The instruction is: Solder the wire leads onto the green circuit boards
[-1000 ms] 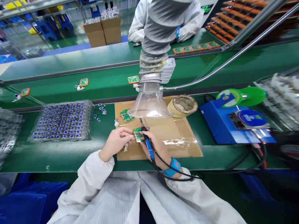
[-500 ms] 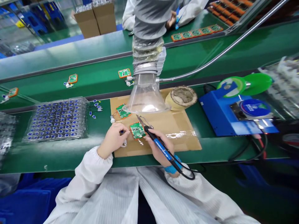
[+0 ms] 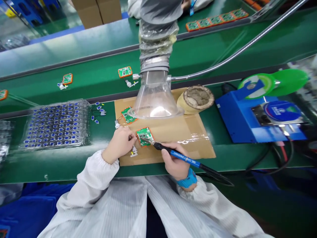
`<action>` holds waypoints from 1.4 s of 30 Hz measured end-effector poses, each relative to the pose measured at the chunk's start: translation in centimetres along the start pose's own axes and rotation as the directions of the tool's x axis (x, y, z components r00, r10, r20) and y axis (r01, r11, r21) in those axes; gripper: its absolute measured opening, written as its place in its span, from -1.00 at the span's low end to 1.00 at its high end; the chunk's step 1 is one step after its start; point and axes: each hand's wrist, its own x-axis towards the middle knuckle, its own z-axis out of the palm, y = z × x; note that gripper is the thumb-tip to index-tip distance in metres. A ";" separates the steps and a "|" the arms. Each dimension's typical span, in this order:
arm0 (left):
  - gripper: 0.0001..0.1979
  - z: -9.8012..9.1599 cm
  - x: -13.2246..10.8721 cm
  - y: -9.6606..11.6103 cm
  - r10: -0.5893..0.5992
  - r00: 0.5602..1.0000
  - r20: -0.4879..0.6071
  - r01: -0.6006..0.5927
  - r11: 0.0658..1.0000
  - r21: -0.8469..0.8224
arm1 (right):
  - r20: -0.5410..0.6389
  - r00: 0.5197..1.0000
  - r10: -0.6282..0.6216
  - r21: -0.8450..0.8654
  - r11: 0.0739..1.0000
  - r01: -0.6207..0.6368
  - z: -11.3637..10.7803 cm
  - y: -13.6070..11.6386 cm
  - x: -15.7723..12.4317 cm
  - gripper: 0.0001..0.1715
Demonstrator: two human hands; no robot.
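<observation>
My right hand [image 3: 176, 161] is closed around a blue-and-black soldering iron [image 3: 182, 156], whose tip is over a green circuit board [image 3: 145, 136] with an orange rim. My left hand [image 3: 122, 142] is pinched at the board's left edge; what sits between the fingertips is too small to make out. Just below those fingers lies a white connector piece [image 3: 134, 151]. A second circuit board [image 3: 128, 115] lies farther back, partly behind the clear fume hood [image 3: 157, 102]. Both boards rest on a brown cardboard sheet [image 3: 173, 132].
A clear tray of small blue parts [image 3: 56, 125] stands at left, with several loose parts [image 3: 100, 110] beside it. At right are a yellowish pot [image 3: 195, 99] and a blue solder feeder [image 3: 237, 115]. Boards [image 3: 125, 71] lie on the green conveyor [image 3: 96, 79]. A person's sleeve [image 3: 134, 8] shows beyond.
My right hand has turned the soldering iron flatter, and its tip has come down and left onto the board. My left hand stays pinched beside the board. The whole view has shifted slightly.
</observation>
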 end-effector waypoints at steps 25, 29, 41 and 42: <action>-0.81 -0.9 0.6 1.0 -0.059 0.993 0.098 0.056 0.998 0.031 | 0.046 0.994 -0.102 -0.089 0.990 0.105 0.4 -1.1 0.6 -0.88; -0.81 -0.9 0.8 0.8 -0.046 0.994 0.095 0.042 0.998 0.041 | 0.034 0.993 -0.111 -0.097 0.989 0.114 0.4 -1.0 0.5 -0.89; -0.79 -1.0 1.1 0.9 -0.050 0.991 0.126 0.041 0.997 0.067 | 0.061 0.988 -0.138 -0.073 0.987 0.143 0.4 -0.8 0.5 -0.85; -0.79 -1.0 1.1 0.9 -0.049 0.991 0.127 0.041 0.997 0.067 | 0.057 0.990 -0.128 -0.083 0.988 0.132 0.4 -0.8 0.4 -0.86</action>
